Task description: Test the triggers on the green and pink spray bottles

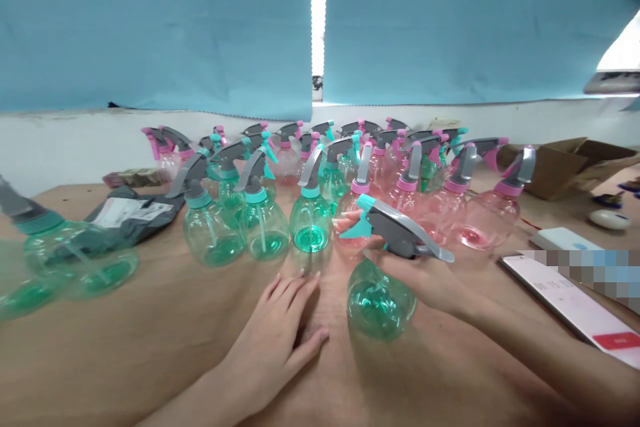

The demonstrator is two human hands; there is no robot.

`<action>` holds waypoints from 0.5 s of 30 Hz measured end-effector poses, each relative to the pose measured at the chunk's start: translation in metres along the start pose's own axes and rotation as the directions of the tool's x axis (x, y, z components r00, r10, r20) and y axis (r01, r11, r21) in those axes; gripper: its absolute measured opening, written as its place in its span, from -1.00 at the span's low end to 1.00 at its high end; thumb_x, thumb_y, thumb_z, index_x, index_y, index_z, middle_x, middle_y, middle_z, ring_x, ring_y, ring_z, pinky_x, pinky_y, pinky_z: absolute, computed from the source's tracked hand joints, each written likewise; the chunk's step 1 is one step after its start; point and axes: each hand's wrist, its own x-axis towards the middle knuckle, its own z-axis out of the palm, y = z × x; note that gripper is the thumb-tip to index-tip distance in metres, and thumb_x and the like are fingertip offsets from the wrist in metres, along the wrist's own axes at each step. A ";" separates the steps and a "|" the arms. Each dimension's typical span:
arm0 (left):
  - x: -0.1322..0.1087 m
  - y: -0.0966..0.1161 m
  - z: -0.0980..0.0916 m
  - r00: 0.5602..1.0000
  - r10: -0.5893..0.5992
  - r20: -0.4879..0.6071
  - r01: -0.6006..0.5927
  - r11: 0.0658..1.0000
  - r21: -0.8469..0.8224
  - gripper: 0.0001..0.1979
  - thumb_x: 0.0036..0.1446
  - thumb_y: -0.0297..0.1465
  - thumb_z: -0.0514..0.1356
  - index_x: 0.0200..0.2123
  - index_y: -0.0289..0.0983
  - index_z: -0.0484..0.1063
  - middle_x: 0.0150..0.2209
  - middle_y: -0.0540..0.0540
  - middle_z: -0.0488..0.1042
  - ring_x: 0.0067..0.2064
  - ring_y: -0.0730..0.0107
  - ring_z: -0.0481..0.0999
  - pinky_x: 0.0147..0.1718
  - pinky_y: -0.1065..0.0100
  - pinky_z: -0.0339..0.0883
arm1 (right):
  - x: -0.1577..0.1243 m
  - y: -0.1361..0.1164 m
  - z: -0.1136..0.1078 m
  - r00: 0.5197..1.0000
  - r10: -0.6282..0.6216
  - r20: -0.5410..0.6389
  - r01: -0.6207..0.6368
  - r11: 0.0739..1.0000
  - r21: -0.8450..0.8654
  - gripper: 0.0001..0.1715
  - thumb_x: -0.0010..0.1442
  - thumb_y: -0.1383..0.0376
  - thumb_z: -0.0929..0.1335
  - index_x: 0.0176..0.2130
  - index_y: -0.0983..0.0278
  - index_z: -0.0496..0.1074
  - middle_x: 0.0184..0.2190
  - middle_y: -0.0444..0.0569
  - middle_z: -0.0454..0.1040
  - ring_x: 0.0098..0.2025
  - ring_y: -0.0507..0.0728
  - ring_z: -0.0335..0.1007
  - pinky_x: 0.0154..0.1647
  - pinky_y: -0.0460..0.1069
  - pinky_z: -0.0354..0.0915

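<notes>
My right hand (415, 277) grips a green spray bottle (381, 303) by its neck, under the grey and turquoise trigger head. The bottle is tilted, and I cannot tell whether its base touches the table. My left hand (283, 327) lies on the brown tabletop with its fingers stretched out, holding nothing. Just beyond its fingertips stands another green spray bottle (310, 223) with liquid inside. More green bottles (263, 230) line up to its left, and pink spray bottles (443, 210) stand on the right behind my right hand.
Several more spray bottles fill the table's back. Blurred green bottles (80, 263) stand at the far left, near a dark plastic package (135, 213). A phone (570, 303) lies at the right, with a white box (565, 238), a computer mouse (609, 219) and an open cardboard box (560, 170) beyond.
</notes>
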 end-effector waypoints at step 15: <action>0.000 0.006 -0.006 0.998 -0.022 0.065 0.024 0.999 -0.031 -0.48 0.28 -0.23 0.09 0.24 -0.30 0.15 0.20 -0.26 0.30 0.24 0.00 0.23 0.20 -0.11 0.10 | 0.001 -0.003 -0.002 1.000 0.021 -0.023 -0.023 0.998 -0.054 -0.82 -0.10 0.34 0.29 -0.41 0.15 0.43 -0.53 -0.15 0.47 -0.43 0.14 0.46 -0.45 0.00 0.39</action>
